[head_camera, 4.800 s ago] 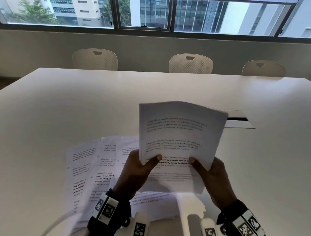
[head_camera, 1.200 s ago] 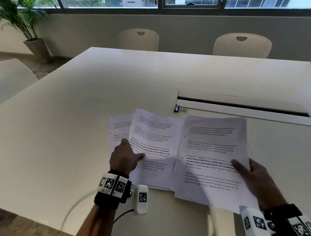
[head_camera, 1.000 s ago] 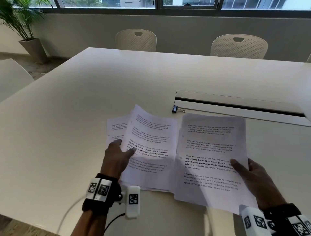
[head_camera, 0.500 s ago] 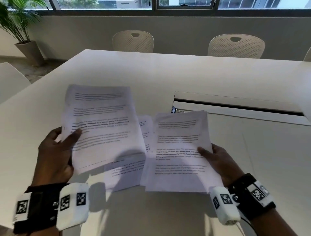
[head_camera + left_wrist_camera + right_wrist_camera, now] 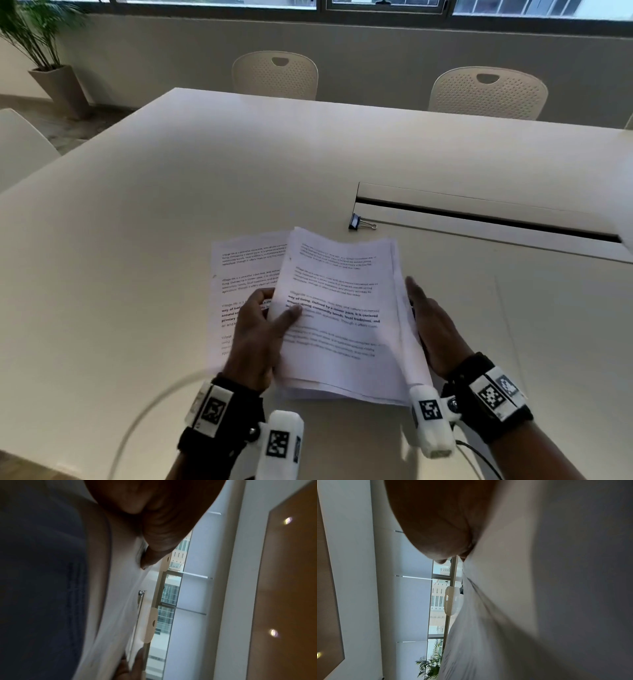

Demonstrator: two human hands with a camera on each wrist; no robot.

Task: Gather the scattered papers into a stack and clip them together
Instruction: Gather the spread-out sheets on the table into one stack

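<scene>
A stack of printed papers (image 5: 342, 318) lies slightly lifted on the white table (image 5: 137, 257), its left edge raised. My left hand (image 5: 274, 310) grips that left edge, thumb on top and fingers underneath. My right hand (image 5: 428, 318) stands on edge with straight fingers against the stack's right side. One more printed sheet (image 5: 239, 270) lies flat on the table, partly under the stack and my left hand. A black binder clip (image 5: 359, 222) lies beyond the papers. The left wrist view shows my thumb (image 5: 154, 545) on paper (image 5: 120, 595); the right wrist view shows paper (image 5: 505, 588) beside my palm.
A long cable slot (image 5: 479, 216) runs across the table just behind the clip. Beige chairs (image 5: 275, 75) stand at the far edge, and a potted plant (image 5: 41, 51) stands at the back left. A white cable (image 5: 154, 404) loops near my left wrist.
My left hand brought the sheet it held raised at the left onto the right-hand stack. My right hand let go of the stack and now presses flat against its right edge.
</scene>
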